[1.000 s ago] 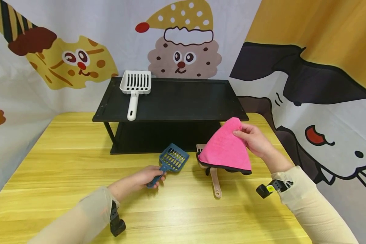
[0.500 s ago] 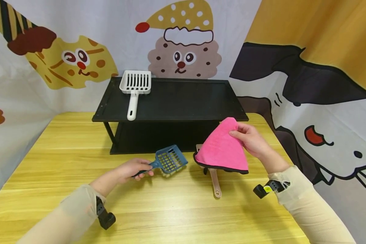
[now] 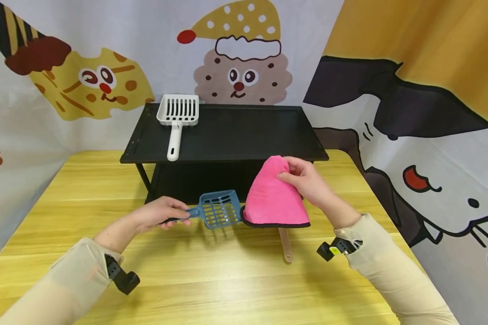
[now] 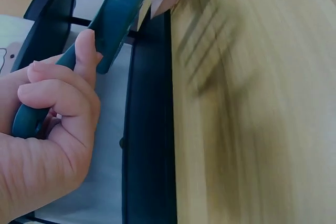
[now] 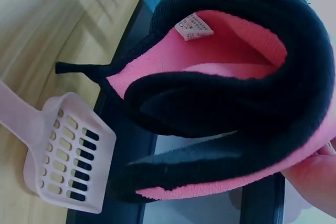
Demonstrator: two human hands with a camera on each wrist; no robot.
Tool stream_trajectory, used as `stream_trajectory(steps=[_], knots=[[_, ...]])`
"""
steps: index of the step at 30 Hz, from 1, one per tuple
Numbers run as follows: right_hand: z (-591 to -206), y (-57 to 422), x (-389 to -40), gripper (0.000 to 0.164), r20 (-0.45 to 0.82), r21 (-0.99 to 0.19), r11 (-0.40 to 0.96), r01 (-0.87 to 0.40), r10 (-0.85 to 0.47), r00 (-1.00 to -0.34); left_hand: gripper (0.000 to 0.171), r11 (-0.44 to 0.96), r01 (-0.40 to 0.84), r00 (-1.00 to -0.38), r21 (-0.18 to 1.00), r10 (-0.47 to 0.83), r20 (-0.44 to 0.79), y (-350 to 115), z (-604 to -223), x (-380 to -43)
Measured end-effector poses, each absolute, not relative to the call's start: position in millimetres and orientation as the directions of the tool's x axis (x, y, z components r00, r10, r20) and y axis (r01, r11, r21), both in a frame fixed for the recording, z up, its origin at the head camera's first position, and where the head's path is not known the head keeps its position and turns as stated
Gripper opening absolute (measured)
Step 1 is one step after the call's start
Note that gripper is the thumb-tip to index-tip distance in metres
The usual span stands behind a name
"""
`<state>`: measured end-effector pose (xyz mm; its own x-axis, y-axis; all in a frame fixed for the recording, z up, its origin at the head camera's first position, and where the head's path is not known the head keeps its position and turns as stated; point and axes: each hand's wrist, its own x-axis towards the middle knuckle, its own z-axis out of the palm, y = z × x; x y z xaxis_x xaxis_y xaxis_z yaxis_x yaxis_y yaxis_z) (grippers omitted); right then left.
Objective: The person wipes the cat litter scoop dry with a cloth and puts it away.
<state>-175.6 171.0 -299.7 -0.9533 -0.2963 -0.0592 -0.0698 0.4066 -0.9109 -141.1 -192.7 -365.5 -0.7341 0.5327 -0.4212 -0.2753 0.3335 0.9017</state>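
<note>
My left hand (image 3: pixel 162 213) grips the handle of a blue slotted litter scoop (image 3: pixel 219 208), raised over the table with its head pointing right. In the left wrist view the fingers (image 4: pixel 63 98) curl round that handle. My right hand (image 3: pixel 307 180) pinches the top of a pink cloth (image 3: pixel 274 198) with black edging, which hangs down in a cone. The cloth's left edge is right at the scoop's head. From below, the right wrist view shows its folds and a white label (image 5: pixel 194 27). A beige litter scoop (image 5: pixel 68 156) lies on the table, mostly hidden behind the cloth in the head view.
A black two-tier rack (image 3: pixel 244 135) stands at the back of the wooden table (image 3: pixel 211 280). On its upper shelf, at the left, lies a white litter scoop (image 3: pixel 178 117). A printed curtain (image 3: pixel 313 36) hangs behind and along the sides.
My left hand has drawn back left, lifting the blue scoop and turning its head to the right. My right hand has carried the pink cloth left, up to the scoop.
</note>
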Motion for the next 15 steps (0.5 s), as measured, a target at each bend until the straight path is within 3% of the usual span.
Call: stream_trajectory(steps=[10,15], knots=[[-308,146,-181,0.035,0.000,-0.876,0.470,-0.107,-0.222,-0.975,0.033,0.359,-0.258,-0.722,0.897,0.544,-0.426,-184,-364,-141],[-329,112,-169,0.034,0.057,-0.814,0.538,-0.218,-0.301,-0.952,0.030,0.353,-0.267,-0.730,0.897,0.533,-0.427,-166,-361,-143]])
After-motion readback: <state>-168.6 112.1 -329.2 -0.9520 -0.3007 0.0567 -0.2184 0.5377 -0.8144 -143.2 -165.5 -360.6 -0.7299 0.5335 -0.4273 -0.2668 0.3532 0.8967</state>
